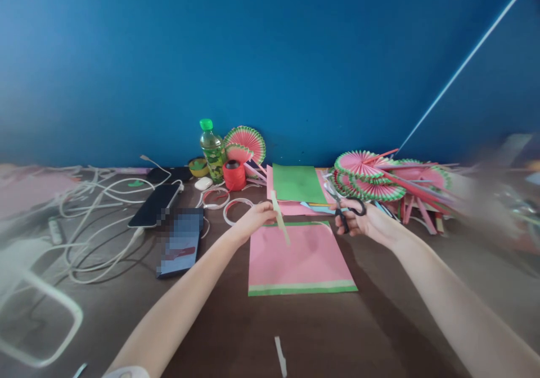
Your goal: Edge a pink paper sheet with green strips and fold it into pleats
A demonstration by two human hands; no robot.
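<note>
My left hand point(262, 216) pinches a narrow pale yellow-green paper strip point(279, 219) above the far-left part of a pink paper sheet point(297, 257). That sheet lies flat on the table and has green and pale bands along its near and far edges. To the right, my right hand point(358, 220) has its fingers in the black handles of a pair of scissors point(349, 212), whose blades point away toward the stacked paper. The blades are apart from the strip. A small white paper scrap point(280, 356) rests on the table nearer to me.
Behind the sheet lies green paper point(297, 183) over pink sheets. Pleated paper fans point(367, 175) pile up at right. A green-capped bottle point(212, 153) and a red string roll point(234, 175) stand at the back. Two phones point(155, 205) and tangled white cables point(90, 226) occupy the left.
</note>
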